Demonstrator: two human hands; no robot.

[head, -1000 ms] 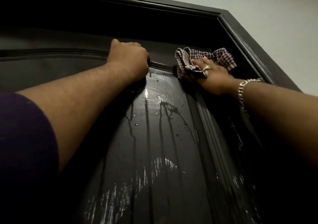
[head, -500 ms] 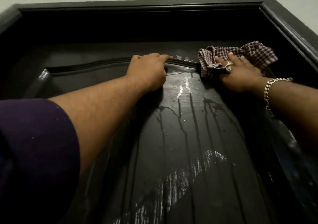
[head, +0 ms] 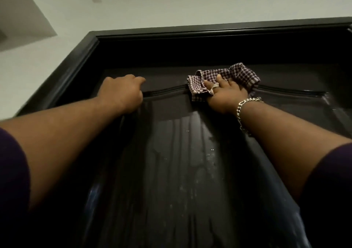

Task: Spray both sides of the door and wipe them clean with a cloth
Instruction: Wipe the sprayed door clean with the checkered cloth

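Change: since half a second before, the view had tipped upward, so the door frame sat lower in the picture and more pale ceiling showed above it; the bright wet runs on the panel had dulled to faint streaks, and the cloth lay on the moulding rather than just above it.
Right hand: the right hand, right of centre, pressed the cloth flat against the door, fingers spread over the fabric with the thumb curled into a fold, so its grip was holding the cloth.
Cloth: the checked cloth was bunched under that hand, lying across the curved moulding at the top of the panel.
Left hand: the left hand, left of centre, rested against the door at the moulding with fingers curled under; whether its grip held anything could not be told.
Door: the dark door filled the lower frame, its panel faintly streaked.
Jewellery: a ring sat on a right finger and a chain bracelet on the right wrist.
Sleeves: dark purple sleeves showed at the lower corners.
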